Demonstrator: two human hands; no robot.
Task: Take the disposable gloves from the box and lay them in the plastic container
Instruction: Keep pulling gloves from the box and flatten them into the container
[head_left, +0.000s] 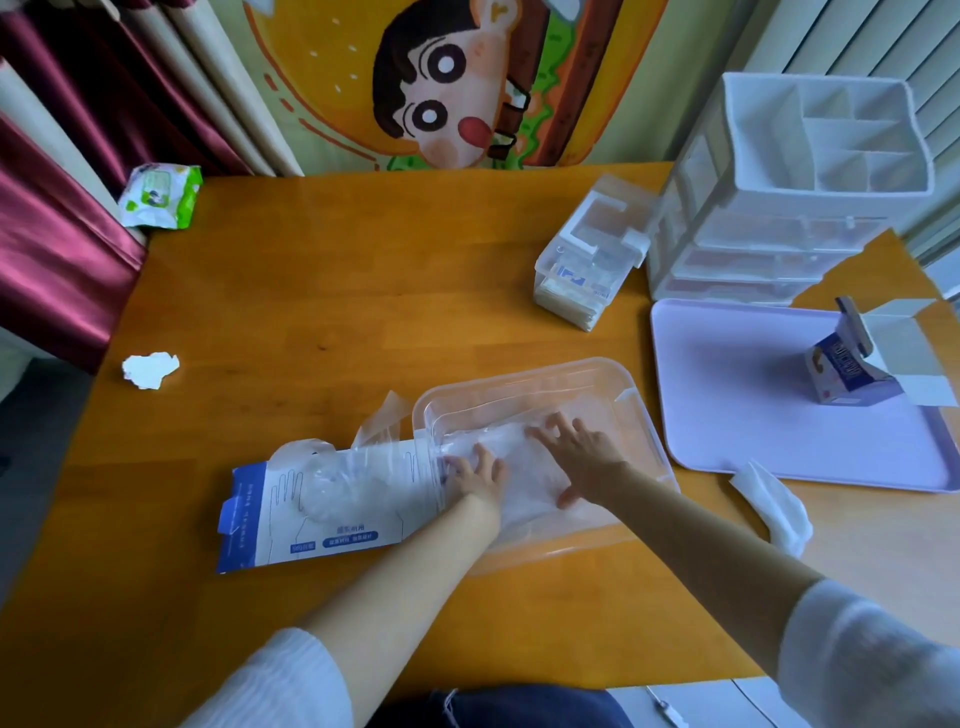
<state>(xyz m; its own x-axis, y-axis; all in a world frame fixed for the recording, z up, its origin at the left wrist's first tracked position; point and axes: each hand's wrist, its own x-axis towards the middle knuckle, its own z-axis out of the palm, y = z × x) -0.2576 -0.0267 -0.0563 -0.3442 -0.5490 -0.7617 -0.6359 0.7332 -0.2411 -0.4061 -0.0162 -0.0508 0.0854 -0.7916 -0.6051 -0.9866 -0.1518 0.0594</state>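
Right hand (584, 460) fingers (558, 423) spread wide and pressed flat on disposable gloves (519, 493). Left hand (475, 475) fingers (457, 465) fairly straight, laid on same stack. Nothing gripped.

Progress: bulk of stack judged already laid in plastic container (524, 376), directly under fingertips. Clear film seen trailing from box (311, 519), just left of left fingers, so transfer judged unfinished; flattening in hand.

Other containers:
- Small clear case (582, 270), packets held inside, well beyond right fingers.
- Lilac tray (727, 405) right of right fingers, opened carton (852, 364) stood on it.
- Drawer organiser (779, 182) behind tray.
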